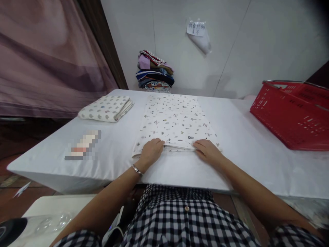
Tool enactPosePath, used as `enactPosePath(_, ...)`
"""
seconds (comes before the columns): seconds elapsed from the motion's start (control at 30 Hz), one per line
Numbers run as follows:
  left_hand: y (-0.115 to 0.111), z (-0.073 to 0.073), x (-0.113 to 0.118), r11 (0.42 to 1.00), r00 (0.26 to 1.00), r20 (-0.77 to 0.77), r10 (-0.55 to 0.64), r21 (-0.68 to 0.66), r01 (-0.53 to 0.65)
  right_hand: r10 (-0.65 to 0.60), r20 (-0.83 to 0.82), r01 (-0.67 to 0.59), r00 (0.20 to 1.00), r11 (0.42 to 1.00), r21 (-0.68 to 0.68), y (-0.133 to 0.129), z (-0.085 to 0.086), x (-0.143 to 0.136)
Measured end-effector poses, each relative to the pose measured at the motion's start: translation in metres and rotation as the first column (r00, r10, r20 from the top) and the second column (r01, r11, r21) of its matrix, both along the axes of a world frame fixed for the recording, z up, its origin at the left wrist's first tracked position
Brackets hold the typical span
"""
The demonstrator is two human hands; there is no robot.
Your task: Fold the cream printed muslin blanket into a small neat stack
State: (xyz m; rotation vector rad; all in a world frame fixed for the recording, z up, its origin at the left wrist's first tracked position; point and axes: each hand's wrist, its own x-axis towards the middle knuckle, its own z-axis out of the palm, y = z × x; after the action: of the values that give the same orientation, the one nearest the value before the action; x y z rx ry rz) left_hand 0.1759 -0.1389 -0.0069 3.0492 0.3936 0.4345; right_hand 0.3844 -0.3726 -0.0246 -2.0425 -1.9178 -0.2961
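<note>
A white cloth [177, 118] with small grey and black prints lies folded in layers on the table, longer front to back than it is wide. My left hand [152, 151] grips the near edge toward its left side, fingers closed over the fabric and thumb toward the middle. Toward the right, my right hand [208, 151] pinches the same edge. Between both hands the top layer's edge is slightly raised over the layer below. The undersides of my fingers are hidden.
A white-covered table [239, 127] holds another folded cloth [105, 108] at left, a pixelated flat object [83, 145] before it, and a red basket [293, 116] at right. Behind the table stands a stack of folded clothes [155, 73]. A paper sign [196, 29] hangs on the wall.
</note>
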Motion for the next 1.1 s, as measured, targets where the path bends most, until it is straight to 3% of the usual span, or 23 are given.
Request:
enactPosePath(0.17, -0.001, -0.005, -0.002, 1.0, 1.0, -0.014, 0.018, -0.026, -0.018, 0.008, -0.009, -0.008, 1.0, 1.0, -0.024, 0.006, -0.003, -0.006)
enactPosePath(0.4, -0.004, -0.005, -0.002, 0.999, 0.998, -0.048, -0.041, -0.002, 0.041, -0.173, 0.032, 0.172, 0.984, 0.985, 0.02, 0.014, -0.004, -0.002)
enactPosePath(0.7, -0.009, -0.009, -0.002, 0.994, 0.997, -0.015, -0.073, 0.087, 0.074, -0.139, 0.06, 0.138, 0.989, 0.99, 0.012, 0.011, -0.019, -0.002)
enactPosePath(0.9, -0.009, -0.015, 0.011, 0.963, 0.963, 0.108, -0.248, 0.134, 0.233, -0.168, 0.026, 0.168, 0.985, 0.986, 0.003, 0.017, -0.021, 0.0)
enactPosePath(1.1, -0.006, -0.027, 0.023, 0.885, 0.888, 0.113, -0.446, 0.206, 0.418, -0.114, 0.0, 0.114, 0.993, 0.992, 0.053, 0.015, -0.019, 0.001)
